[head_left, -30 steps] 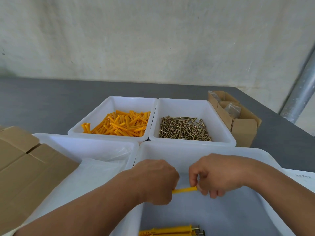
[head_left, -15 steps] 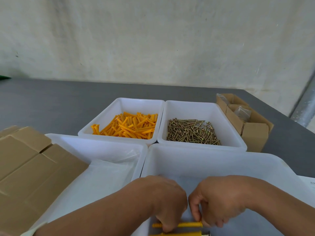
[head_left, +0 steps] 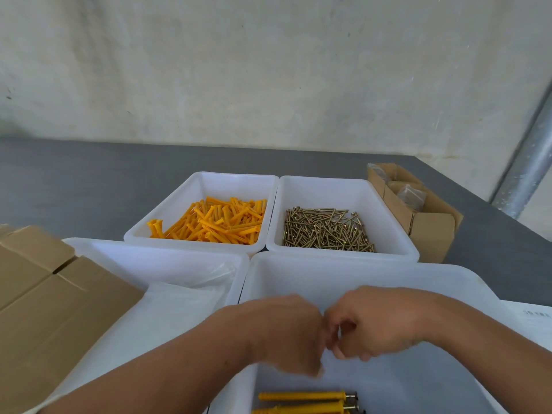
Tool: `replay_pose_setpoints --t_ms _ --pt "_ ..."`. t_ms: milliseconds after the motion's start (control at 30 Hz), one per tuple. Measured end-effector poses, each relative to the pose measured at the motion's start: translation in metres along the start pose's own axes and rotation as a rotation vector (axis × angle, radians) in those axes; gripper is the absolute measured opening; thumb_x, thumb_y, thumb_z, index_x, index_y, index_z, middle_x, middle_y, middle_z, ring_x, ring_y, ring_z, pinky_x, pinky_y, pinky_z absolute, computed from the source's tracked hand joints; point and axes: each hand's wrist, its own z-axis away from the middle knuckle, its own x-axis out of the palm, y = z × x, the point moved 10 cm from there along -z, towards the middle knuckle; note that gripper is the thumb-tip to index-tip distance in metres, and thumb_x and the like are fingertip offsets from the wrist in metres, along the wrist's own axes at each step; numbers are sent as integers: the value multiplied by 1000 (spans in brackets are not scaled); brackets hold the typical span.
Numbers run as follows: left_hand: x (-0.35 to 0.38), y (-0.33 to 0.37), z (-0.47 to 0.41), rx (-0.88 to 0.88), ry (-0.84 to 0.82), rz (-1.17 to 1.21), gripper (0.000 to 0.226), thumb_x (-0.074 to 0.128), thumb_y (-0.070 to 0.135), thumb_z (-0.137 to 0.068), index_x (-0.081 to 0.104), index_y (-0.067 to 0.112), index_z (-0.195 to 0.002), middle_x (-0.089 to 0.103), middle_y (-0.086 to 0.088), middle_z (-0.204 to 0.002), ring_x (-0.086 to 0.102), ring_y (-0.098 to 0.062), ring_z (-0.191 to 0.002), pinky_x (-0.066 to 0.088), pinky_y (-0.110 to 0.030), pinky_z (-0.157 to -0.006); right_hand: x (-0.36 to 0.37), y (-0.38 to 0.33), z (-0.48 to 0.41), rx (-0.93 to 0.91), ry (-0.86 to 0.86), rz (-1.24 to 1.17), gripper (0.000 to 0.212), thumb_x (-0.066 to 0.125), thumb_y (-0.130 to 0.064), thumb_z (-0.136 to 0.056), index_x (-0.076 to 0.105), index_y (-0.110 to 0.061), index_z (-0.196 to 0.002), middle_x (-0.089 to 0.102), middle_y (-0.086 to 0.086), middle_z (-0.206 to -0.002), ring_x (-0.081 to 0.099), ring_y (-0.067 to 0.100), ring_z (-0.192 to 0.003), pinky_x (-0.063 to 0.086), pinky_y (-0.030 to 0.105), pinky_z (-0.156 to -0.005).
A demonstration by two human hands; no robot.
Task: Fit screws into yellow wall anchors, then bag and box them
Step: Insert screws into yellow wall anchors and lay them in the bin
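My left hand (head_left: 286,333) and my right hand (head_left: 373,321) hover knuckle to knuckle above the near right white tray (head_left: 328,273). Their fingers hang loosely curled and I see nothing held in either. Below them, on the tray floor at the bottom edge, lie yellow anchors with screws fitted (head_left: 304,401), screw heads pointing right. Farther back, a white tray of loose yellow anchors (head_left: 215,224) sits beside a white tray of brass screws (head_left: 325,231).
A near left white tray (head_left: 155,255) holds clear plastic bags (head_left: 185,303). A flat cardboard box (head_left: 50,309) leans at the left. An open cardboard box with bagged pieces (head_left: 418,210) stands at the right on the grey table (head_left: 74,180). A metal pole (head_left: 528,162) rises at far right.
The anchor that both hands held a second ago now lies on the tray floor with the others. Both hands have let go and lifted up, close together.
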Motion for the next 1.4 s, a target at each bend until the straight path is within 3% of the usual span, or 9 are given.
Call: replay_pose_setpoints --t_ms 100,267,333,433,567,767,1033,1233,1400 --pt "-40 -11 7 -30 319 112 17 56 25 -91 71 21 -99 71 -1 -97 63 -19 -92 50 -31 -85 -33 1 6 -35 235 -79 12 57 -30 -87 69 -32 -87 72 -2 -84 69 5 -73 56 33 -75" --pt "-99 -68 43 -242 917 328 13 59 17 -86 71 22 -85 62 11 -68 55 -6 -69 41 -7 -63 -94 24 24 -47 736 -320 14 63 -25 -89 67 -30 -76 68 -15 -72 66 2 -64 55 26 -61" --pt "-107 -96 54 -366 1054 363 18 55 13 -87 69 23 -93 64 10 -77 58 -9 -76 37 -8 -62 -112 36 30 -12 896 -282 18 62 -26 -90 66 -33 -75 66 -17 -70 63 2 -68 45 21 -59" --pt "-100 -129 54 -533 1030 348 32 47 7 -90 63 20 -115 64 -2 -110 58 -20 -100 40 -26 -77 -125 60 26 98 976 -220 16 58 -23 -94 66 -30 -82 67 -13 -88 61 8 -83 44 25 -67" --pt "-79 -154 45 -650 899 411 45 46 5 -88 54 21 -130 50 -7 -131 50 -26 -118 40 -32 -91 -128 97 5 296 921 -142 19 51 -22 -98 67 -23 -108 61 0 -116 57 17 -92 43 30 -73" --pt "-79 -157 24 -640 763 346 64 45 7 -88 36 27 -148 39 -7 -148 37 -28 -136 34 -38 -105 -116 102 -42 354 628 -93 50 48 -17 -96 45 -35 -143 34 5 -154 43 27 -132 38 31 -97" --pt "-71 -162 13 -631 743 268 58 42 16 -88 45 41 -140 60 6 -131 54 -24 -119 46 -35 -90 -101 81 -55 345 317 112 45 33 -9 -103 49 -20 -144 50 1 -146 47 20 -132 37 28 -104" --pt "-76 -162 20 -617 876 310 40 44 12 -92 61 27 -125 66 1 -119 58 -22 -107 45 -30 -83 -109 89 -52 368 412 104 34 43 -15 -99 65 -11 -123 63 9 -126 58 27 -116 48 37 -99" --pt "-79 -162 28 -614 952 354 43 47 8 -90 60 20 -129 64 -2 -123 57 -22 -113 45 -32 -92 -118 88 -43 307 566 -59 42 46 -5 -93 70 -27 -120 60 -2 -134 54 21 -122 41 27 -101"
